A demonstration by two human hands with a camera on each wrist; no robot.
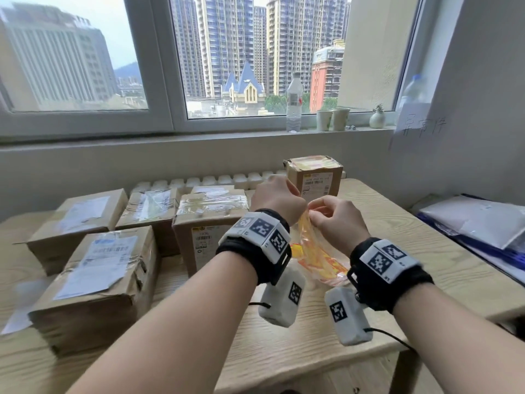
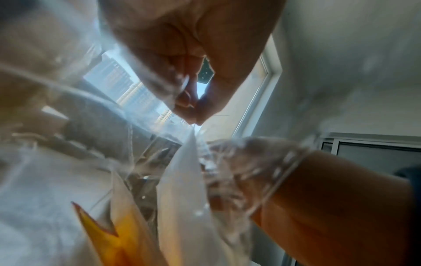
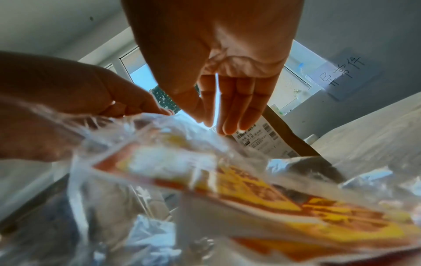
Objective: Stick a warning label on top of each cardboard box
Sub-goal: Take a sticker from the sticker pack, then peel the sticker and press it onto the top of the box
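Above the wooden table [image 1: 397, 251] both hands hold up a clear plastic bag [image 1: 315, 257] of yellow and orange warning labels [image 3: 262, 190]. My left hand [image 1: 302, 207] pinches the bag's top edge between thumb and finger [image 2: 193, 118]. My right hand [image 1: 312, 214] pinches the opposite side of the opening with thumb and forefinger, its other fingers nearly straight [image 3: 208, 122]. Several taped cardboard boxes [image 1: 93, 280] stand on the table's left half. One more box [image 1: 314, 174] stands behind the hands, with a yellowish sheet on its top.
A water bottle [image 1: 294, 103], two paper cups [image 1: 332, 119] and a small vase [image 1: 377, 119] stand on the window sill. White and blue plastic bags [image 1: 483, 223] lie to the right of the table. The table's front edge runs just below my wrists.
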